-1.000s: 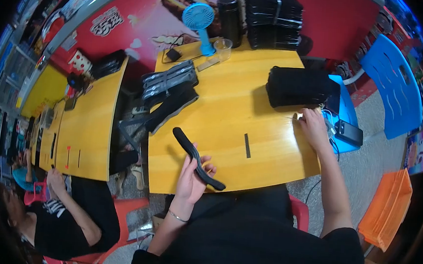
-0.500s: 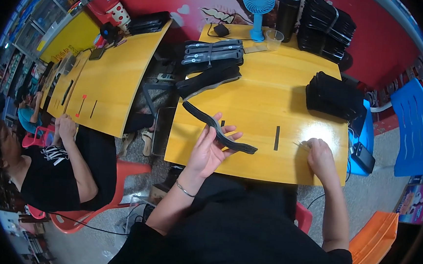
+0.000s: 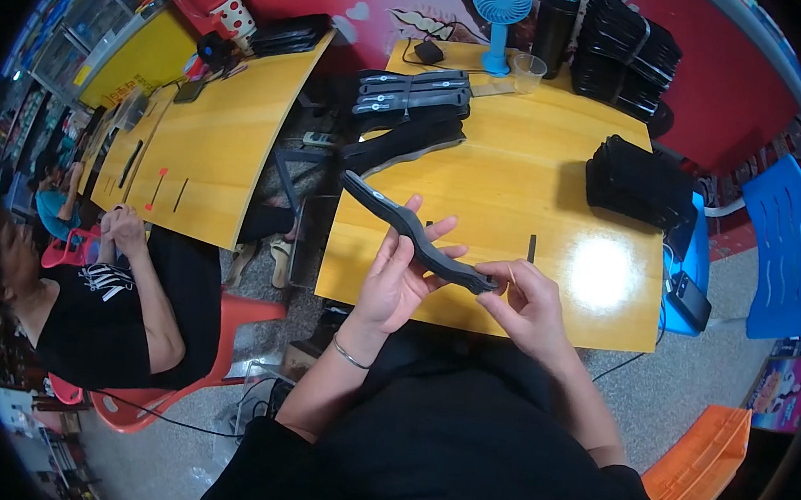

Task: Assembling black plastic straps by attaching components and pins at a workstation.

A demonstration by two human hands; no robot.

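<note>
My left hand (image 3: pixel 396 282) is closed around a curved bundle of thin black strips (image 3: pixel 411 229), its fingers behind and its thumb in front. The bundle slants over the table's near edge, its upper end showing a small light mark. My right hand (image 3: pixel 531 310) is at the bundle's lower right end, thumb and fingers pinched. A thin pale band (image 3: pixel 512 278) shows at those fingers; its full shape is too small to tell. Behind the bundle lies a loose black stack (image 3: pixel 403 146), with a banded stack of similar grey-black pieces (image 3: pixel 411 93) beyond it.
On the yellow table (image 3: pixel 507 183) are a black stack (image 3: pixel 637 183) at right and banded black pieces (image 3: pixel 626 52) at the back. A blue fan (image 3: pixel 500 15), a dark flask (image 3: pixel 555 33) and a clear cup (image 3: pixel 528 73) stand there too. A person (image 3: pixel 108 313) sits at left.
My right hand has moved left from the table's right side to the bundle's end, carrying the thin pale band. The bundle has turned slightly in my left hand, showing its marked face.
</note>
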